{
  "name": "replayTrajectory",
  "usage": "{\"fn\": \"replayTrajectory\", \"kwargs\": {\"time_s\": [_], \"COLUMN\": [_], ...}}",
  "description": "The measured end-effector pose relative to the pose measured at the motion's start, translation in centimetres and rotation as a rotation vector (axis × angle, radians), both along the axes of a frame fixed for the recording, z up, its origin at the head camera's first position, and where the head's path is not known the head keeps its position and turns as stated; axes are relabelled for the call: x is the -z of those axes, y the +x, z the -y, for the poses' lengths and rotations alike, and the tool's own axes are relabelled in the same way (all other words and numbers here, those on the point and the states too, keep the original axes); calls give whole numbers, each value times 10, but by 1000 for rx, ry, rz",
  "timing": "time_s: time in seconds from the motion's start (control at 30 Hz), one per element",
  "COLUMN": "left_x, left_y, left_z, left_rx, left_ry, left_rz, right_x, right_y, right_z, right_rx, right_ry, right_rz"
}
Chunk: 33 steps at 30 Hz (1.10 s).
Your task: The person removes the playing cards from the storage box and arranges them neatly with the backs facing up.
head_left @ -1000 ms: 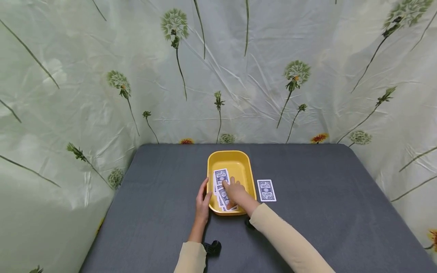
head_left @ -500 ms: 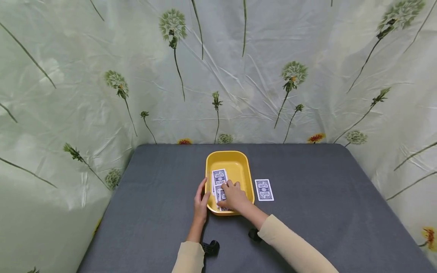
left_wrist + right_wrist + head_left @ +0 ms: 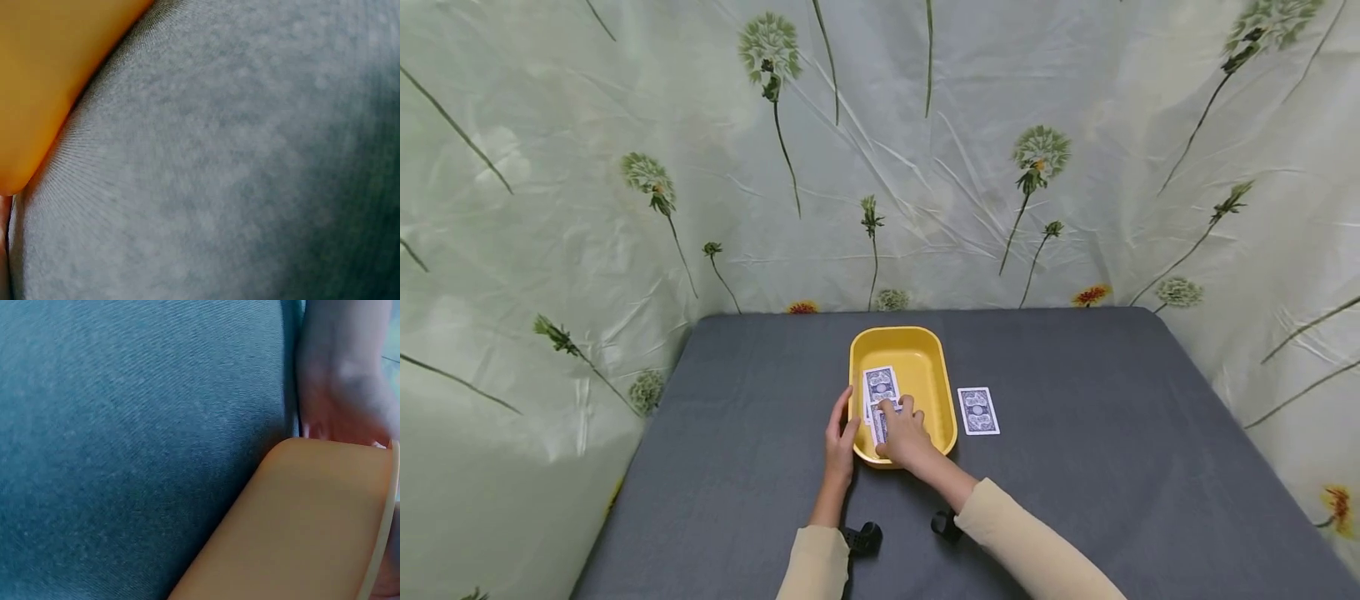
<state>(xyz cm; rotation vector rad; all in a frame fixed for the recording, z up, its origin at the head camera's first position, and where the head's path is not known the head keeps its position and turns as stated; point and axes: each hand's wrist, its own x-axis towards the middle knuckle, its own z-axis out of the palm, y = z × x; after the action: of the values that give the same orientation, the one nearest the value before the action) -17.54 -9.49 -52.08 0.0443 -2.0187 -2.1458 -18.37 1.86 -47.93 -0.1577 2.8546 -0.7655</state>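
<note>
In the head view a yellow tray (image 3: 936,387) holds several playing cards (image 3: 880,383), blue-patterned backs up, along its left side. My right hand (image 3: 906,433) reaches into the tray with bent fingers and thumb spread over the lower cards, seeming to pinch them end to end; the hand partly hides them. My left hand (image 3: 838,437) rests against the tray's left wall, fingers extended outside it and thumb at the rim. A single playing card (image 3: 978,411) lies face down on the table right of the tray. The right wrist view shows the tray's outer wall and part of the left hand.
A grey cloth-covered table (image 3: 1075,467) lies under everything. Behind it hangs a pale curtain (image 3: 955,200) with a dandelion print. A black wrist camera (image 3: 863,540) sits at the left wrist, and another (image 3: 945,526) at the right.
My right hand's fingers have drawn inward from a spread pose and closed over the lower cards. Cards seen below the thumb earlier no longer show there. The left hand stays at the tray's side.
</note>
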Motion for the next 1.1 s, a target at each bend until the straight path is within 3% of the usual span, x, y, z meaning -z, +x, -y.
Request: {"fn": "replayTrajectory", "kwargs": {"time_s": [0.13, 0.27, 0.47, 0.57, 0.67, 0.77, 0.9, 1.1], "left_x": [0, 0, -1, -2, -2, -3, -3, -3], "left_y": [0, -1, 0, 0, -1, -2, -2, 0], "left_z": [-1, -2, -2, -2, -1, -1, -2, -2], "left_rx": [3, 11, 3, -2, -5, -13, -12, 2], "left_ry": [-2, 3, 17, 26, 19, 8, 8, 5], "left_rz": [2, -7, -15, -29, -32, -21, -6, 26], "right_x": [0, -3, -31, -46, -51, -39, -6, 37], "right_y": [-2, -5, -11, -14, -19, -26, -31, -27], "right_z": [-3, -8, -36, -59, -90, -125, -163, -188], "right_rx": [-15, 16, 59, 131, 212, 278, 341, 366], "right_ry": [35, 41, 37, 59, 84, 113, 146, 133], "right_rz": [-32, -144, -321, -315, -279, -245, -168, -121]}}
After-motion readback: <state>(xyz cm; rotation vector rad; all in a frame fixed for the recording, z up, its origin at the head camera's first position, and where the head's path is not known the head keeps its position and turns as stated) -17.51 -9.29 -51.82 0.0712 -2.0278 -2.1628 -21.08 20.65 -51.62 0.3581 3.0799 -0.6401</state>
